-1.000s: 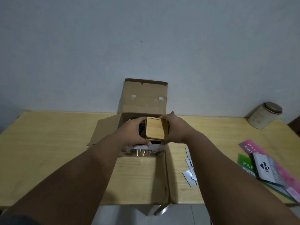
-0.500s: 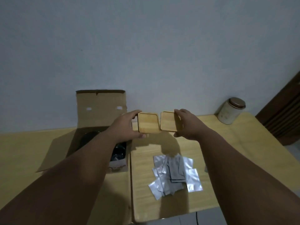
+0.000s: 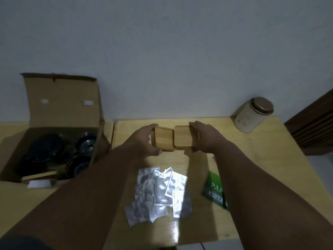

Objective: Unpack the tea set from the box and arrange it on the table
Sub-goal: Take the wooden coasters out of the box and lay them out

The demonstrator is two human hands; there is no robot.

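Observation:
Two square wooden coasters are held side by side low over the far part of the wooden table (image 3: 261, 159). My left hand (image 3: 142, 141) grips the left coaster (image 3: 163, 138); my right hand (image 3: 205, 139) grips the right coaster (image 3: 182, 137). Whether they touch the table I cannot tell. At the left stands the open cardboard box (image 3: 61, 109), its lid flap up. Inside it lie a dark teapot (image 3: 45, 150) and dark cups (image 3: 86, 141), with another wooden piece (image 3: 39, 176) at the front.
A heap of several silver foil sachets (image 3: 158, 190) lies in front of my hands. A green booklet (image 3: 214, 190) sits under my right forearm. A round tin with a brown lid (image 3: 252, 114) stands at the back right by the wall. Dark wooden slats (image 3: 313, 127) border the right.
The two coasters came out of the box and were carried right, split one per hand. They now sit lower, nearer the table; the view has shifted right.

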